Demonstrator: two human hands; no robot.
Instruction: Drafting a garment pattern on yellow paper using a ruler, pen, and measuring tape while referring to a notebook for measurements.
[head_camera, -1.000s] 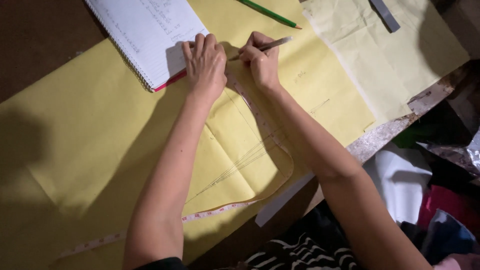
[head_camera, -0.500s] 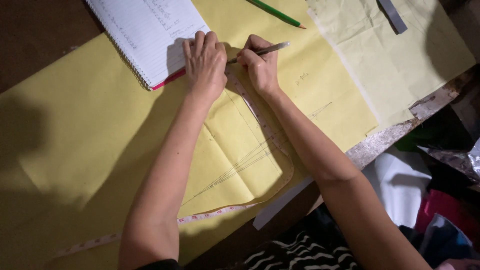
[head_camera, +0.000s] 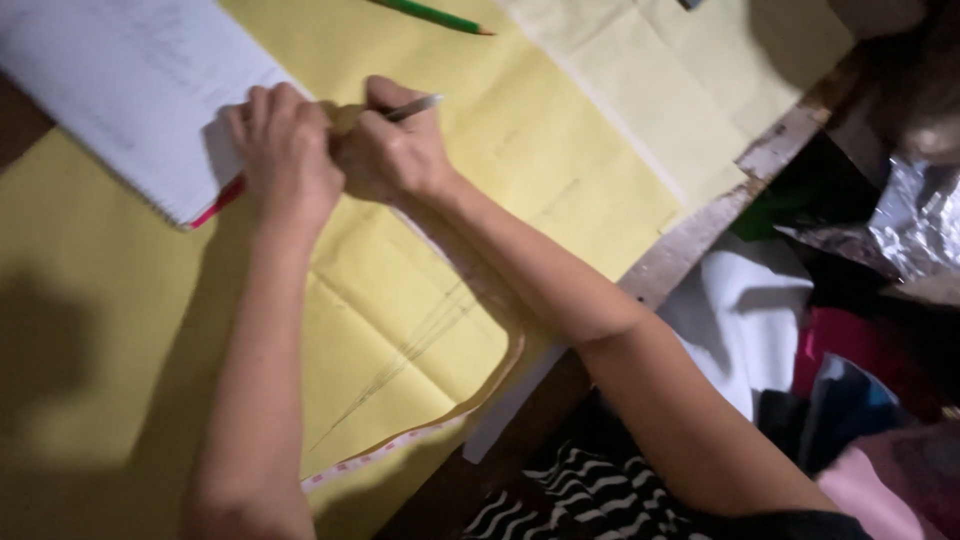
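Marking on large yellow paper sheet (head_camera: 560, 150).
Right hand (head_camera: 395, 155) pinching thin grey pencil (head_camera: 412, 107); left hand (head_camera: 285, 150) flat, fingers together, touching right.

Looks like a small sewing or pattern-making workshop, perhaps at home. Large yellow pattern paper (head_camera: 560, 170) spread over a worn counter (head_camera: 690, 250) with a chipped edge, bearing drawn pencil lines and fold creases. Measuring tape (head_camera: 400, 450) curving along the paper at 6 o'clock. Spiral notebook (head_camera: 130, 100) at 10 o'clock, green pencil (head_camera: 430, 15) at 12. Heaped fabric pieces (head_camera: 850, 380) at 4 o'clock.
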